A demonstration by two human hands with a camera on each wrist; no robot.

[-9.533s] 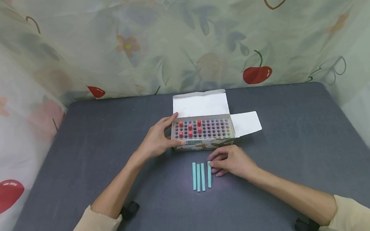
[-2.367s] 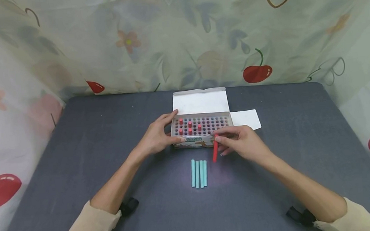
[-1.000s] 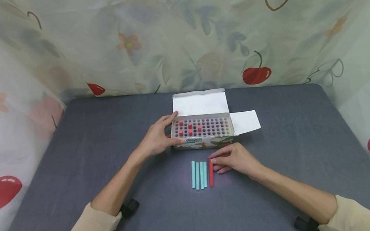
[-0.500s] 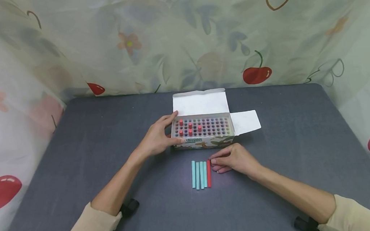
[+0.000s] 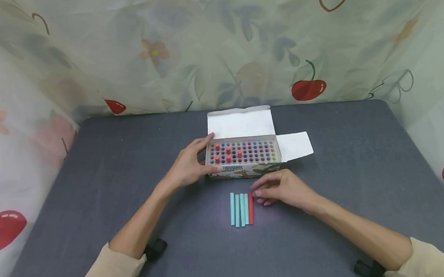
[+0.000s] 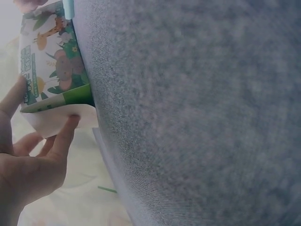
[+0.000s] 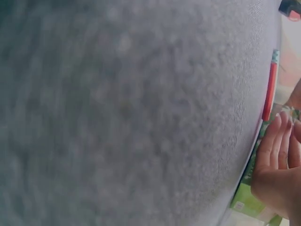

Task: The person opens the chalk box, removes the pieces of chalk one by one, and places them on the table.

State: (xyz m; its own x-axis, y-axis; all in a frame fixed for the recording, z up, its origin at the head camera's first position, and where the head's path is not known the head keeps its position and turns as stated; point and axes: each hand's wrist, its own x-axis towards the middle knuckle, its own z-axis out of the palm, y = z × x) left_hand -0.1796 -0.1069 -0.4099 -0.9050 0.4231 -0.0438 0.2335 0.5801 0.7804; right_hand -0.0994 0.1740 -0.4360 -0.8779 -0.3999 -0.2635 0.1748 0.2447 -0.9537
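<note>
My left hand point(image 5: 186, 165) grips the left end of an open chalk box point(image 5: 248, 170), thumb on its front and fingers round the back. In the left wrist view the fingers press the box's white end. Several red chalk sticks point(image 5: 228, 150) poke up from the holes in its left half. In front of the box, several teal chalk sticks point(image 5: 237, 210) lie side by side, with one red chalk stick point(image 5: 251, 209) at their right. Beside the top of that red stick is my right hand point(image 5: 282, 188), its fingers loosely bent and nothing held in them.
The box's white lid point(image 5: 240, 124) is folded back and a white side flap point(image 5: 294, 145) sticks out to the right. Patterned cloth point(image 5: 215, 47) hangs behind the grey table point(image 5: 136, 145). Black wrist straps point(image 5: 369, 269) sit below both forearms.
My right hand has taken a red chalk stick from the box, laid it right of the teal ones, slid it against them and let go. My left hand has stayed on the box.
</note>
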